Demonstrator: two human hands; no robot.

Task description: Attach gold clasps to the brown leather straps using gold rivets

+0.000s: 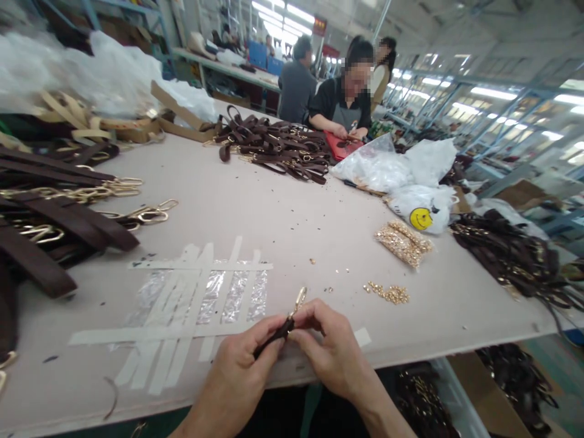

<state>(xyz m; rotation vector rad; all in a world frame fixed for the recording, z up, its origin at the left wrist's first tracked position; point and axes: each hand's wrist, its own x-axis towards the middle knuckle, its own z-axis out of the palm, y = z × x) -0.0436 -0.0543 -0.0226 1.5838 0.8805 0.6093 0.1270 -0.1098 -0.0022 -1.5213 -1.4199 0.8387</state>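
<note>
Near the table's front edge, my left hand is closed on the end of a dark brown leather strap. A gold metal clasp sticks up from the strap's end. My right hand pinches at that same end, thumb and forefinger against the strap beside the clasp. Something small and shiny shows between the fingertips, too small to name. The rest of the strap is hidden by my left hand. To the right lies a loose heap of small gold metal pieces.
Brown straps with gold clasps lie piled at left; another strap pile is at the back. A clear bag of gold pieces and white plastic bags lie right. Tape strips cross the table. A co-worker sits opposite.
</note>
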